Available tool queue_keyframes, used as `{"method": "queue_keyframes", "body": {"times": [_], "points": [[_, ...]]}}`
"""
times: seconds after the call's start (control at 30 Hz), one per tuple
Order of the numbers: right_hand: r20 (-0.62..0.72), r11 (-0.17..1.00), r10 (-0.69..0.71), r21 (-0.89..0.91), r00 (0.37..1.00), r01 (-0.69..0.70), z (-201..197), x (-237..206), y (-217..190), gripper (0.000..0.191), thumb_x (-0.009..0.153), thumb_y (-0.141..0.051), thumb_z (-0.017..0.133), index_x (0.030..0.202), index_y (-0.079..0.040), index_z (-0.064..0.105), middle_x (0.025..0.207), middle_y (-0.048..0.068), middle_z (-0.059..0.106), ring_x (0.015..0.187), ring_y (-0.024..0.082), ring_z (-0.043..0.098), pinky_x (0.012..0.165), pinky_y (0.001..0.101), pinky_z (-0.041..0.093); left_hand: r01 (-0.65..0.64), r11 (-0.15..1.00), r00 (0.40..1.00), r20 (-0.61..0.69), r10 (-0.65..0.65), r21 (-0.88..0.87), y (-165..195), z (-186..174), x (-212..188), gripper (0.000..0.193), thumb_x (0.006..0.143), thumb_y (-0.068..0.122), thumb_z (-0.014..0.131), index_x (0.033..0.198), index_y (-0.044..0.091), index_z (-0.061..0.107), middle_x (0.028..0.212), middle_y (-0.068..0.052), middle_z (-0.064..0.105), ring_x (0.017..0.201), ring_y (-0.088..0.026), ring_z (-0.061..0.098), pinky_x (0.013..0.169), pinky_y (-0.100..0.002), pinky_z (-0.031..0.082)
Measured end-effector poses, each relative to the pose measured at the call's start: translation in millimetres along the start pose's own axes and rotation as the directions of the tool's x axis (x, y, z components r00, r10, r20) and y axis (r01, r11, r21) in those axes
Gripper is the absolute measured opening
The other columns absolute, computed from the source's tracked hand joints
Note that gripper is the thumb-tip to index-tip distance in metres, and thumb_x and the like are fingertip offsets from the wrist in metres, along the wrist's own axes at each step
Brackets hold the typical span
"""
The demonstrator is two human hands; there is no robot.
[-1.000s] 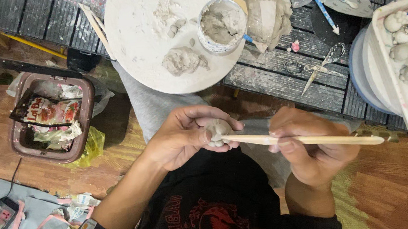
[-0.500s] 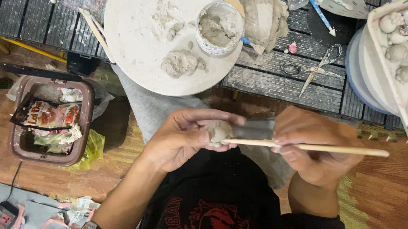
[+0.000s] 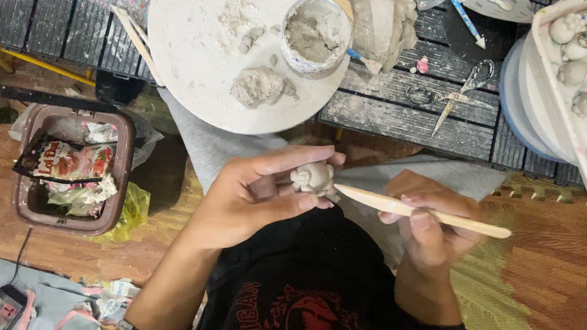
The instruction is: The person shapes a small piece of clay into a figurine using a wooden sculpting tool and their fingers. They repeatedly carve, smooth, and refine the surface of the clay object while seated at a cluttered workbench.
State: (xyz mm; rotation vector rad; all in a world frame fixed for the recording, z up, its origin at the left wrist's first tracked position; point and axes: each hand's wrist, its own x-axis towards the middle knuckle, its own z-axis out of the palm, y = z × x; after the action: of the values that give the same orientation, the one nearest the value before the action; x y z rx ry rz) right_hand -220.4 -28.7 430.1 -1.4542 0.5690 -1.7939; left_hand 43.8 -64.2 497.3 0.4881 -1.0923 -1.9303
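Note:
My left hand (image 3: 254, 196) is closed around a small grey clay figure (image 3: 313, 177), held between thumb and fingers over my lap. My right hand (image 3: 429, 223) grips a flat wooden modelling stick (image 3: 423, 211); its pointed tip rests just beside the figure's lower right side. Above them a round white board (image 3: 191, 61) carries a lump of grey clay (image 3: 258, 87) and clay crumbs. A small cup of wet clay (image 3: 316, 34) stands on the board's right edge.
A low dark slatted table (image 3: 401, 114) holds scissors (image 3: 459, 96), a wrapped clay block (image 3: 379, 15) and a blue pen. A white tray (image 3: 569, 122) with several clay figures sits at the right. A brown waste bin (image 3: 31, 206) full of wrappers stands at the left on the wooden floor.
The stick's tip has drawn back slightly from the figure and angled lower. My left hand has turned the figure, showing more of it.

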Motion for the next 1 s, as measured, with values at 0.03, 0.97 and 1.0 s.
{"method": "queue_keyframes", "body": {"times": [0.03, 0.97, 1.0], "points": [[-0.016, 0.999, 0.023, -0.027, 1.0, -0.024, 1, -3, 0, 0.016, 0.105, -0.014, 0.064, 0.113, -0.002, 0.072, 0.091, 0.016, 0.075, 0.065, 0.02, 0.073, 0.058, 0.0356, 0.061, -0.035, 0.997, 0.999, -0.016, 0.037, 0.062, -1, 3, 0, 0.055, 0.098, -0.012, 0.066, 0.15, -0.003, 0.052, 0.151, -0.02, 0.058, 0.13, -0.028, 0.064, 0.114, -0.042, 0.056], [0.043, 0.871, 0.262, -0.44, 0.964, -0.217, 61, 5, 81, 0.041, 0.118, -0.031, 0.058, 0.13, 0.008, 0.065, 0.104, 0.024, 0.074, 0.095, 0.024, 0.075, 0.09, 0.0335, 0.061, -0.284, 0.479, 0.957, 0.212, 0.198, 0.831, 87, -118, -72, 0.062, 0.088, 0.014, 0.083, 0.143, 0.008, 0.056, 0.141, -0.012, 0.067, 0.127, -0.029, 0.071, 0.106, -0.041, 0.057], [0.044, 0.863, 0.268, -0.455, 0.962, -0.219, 61, 9, 80, 0.041, 0.117, -0.03, 0.06, 0.132, 0.008, 0.065, 0.105, 0.024, 0.074, 0.095, 0.024, 0.075, 0.09, 0.0331, 0.061, -0.284, 0.478, 0.957, 0.213, 0.199, 0.831, 85, -120, -70, 0.061, 0.088, 0.015, 0.083, 0.143, 0.008, 0.056, 0.14, -0.011, 0.067, 0.126, -0.029, 0.072, 0.105, -0.041, 0.058]]}}
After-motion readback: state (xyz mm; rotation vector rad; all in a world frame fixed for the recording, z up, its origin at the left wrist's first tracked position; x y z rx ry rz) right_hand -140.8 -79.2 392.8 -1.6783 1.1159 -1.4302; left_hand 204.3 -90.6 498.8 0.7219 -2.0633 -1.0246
